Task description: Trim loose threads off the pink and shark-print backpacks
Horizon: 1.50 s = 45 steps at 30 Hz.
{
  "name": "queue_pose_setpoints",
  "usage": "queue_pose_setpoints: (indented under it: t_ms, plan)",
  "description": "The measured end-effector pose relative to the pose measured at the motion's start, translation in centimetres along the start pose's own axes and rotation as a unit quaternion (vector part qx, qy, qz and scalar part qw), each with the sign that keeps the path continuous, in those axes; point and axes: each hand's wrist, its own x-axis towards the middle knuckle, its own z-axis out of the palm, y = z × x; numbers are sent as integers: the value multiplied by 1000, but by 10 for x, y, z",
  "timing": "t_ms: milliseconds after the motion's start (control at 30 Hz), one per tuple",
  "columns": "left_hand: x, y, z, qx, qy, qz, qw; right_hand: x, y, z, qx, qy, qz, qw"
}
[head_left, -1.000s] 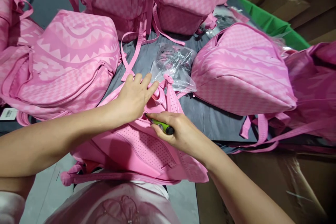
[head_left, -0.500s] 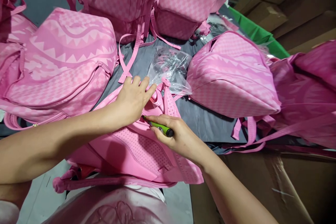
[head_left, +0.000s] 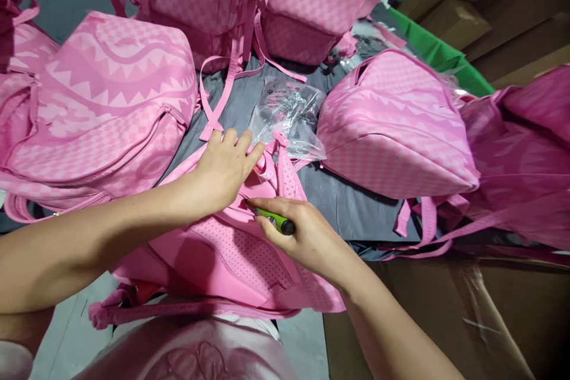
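A pink backpack [head_left: 240,249] lies back panel up in front of me, with dotted mesh padding and straps showing. My left hand [head_left: 225,172] rests over its upper part, fingers apart and curled over the fabric, the thumb hidden. My right hand [head_left: 298,225] is closed around a green pen-like tool [head_left: 276,221] with a black end. Its dark tip meets the pink fabric just below my left hand; the exact kind of tool cannot be made out. Beyond my left hand is a clear plastic bag [head_left: 289,116] with dark contents.
Several pink backpacks surround the work: a shark-tooth-patterned backpack [head_left: 116,95] at left, another backpack [head_left: 396,130] at right, and a checkered backpack [head_left: 320,0] behind. They stand on a grey cloth [head_left: 356,208]. A green bin edge [head_left: 436,50] and cardboard boxes [head_left: 458,18] are at the back right.
Both hands hold nearly the same pose. The tool's tip has shifted very slightly to the right along the fabric, and the view has moved a little.
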Motion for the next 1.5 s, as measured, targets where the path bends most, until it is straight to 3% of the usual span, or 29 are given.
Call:
queue_pose_setpoints:
  t_ms: [333,700,833,967,1133,1367,1500]
  plan:
    - [0,-1,-2,2,-12,6,1000,-1,3,3,48,31,-19,998]
    - [-7,-11,-16,-14,-43,-13,999,-11,7,8,-22,70,14,997]
    - [-16,-18,-18,-52,-71,-89,992,-15,16,15,-13,111,-62,992]
    - [-19,-22,-19,-58,-87,-77,992,2,14,30,48,150,-144,977]
    - [-20,-29,-32,-65,-165,-57,983,13,11,47,79,207,-201,954]
    - [-6,-13,-36,28,-202,-98,974,15,16,62,159,229,-169,945]
    - [1,-15,-29,39,-192,-72,978,8,5,65,178,226,-122,950]
